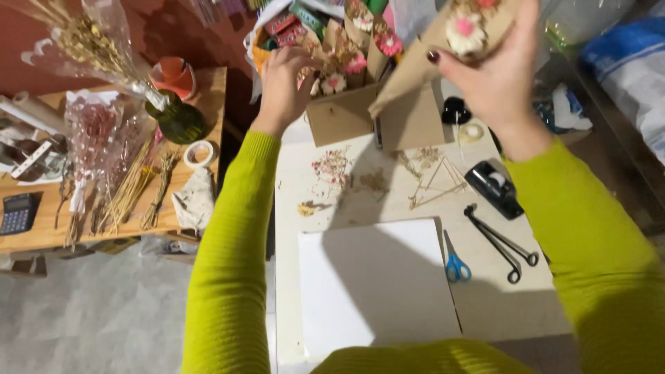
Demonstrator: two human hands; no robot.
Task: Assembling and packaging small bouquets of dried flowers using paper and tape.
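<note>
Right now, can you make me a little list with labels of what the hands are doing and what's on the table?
Left hand: reaching into a cardboard box of paper-wrapped dried flower bouquets
Right hand: gripping a kraft-paper bouquet with a pink and white flower
White table: white sheet, blue-handled scissors, black tongs, black tape dispenser, loose dried stems
Wooden side table: calculator, green bottle, tape roll

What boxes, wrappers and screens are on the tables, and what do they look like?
Cardboard box: brown, back of the white table, full of paper-wrapped flowers.
Paper cone bouquet: brown, held in the right hand.
Clear wrappers: shiny, around dried stems on the wooden table.
Calculator: dark, small screen, far left edge.
</note>
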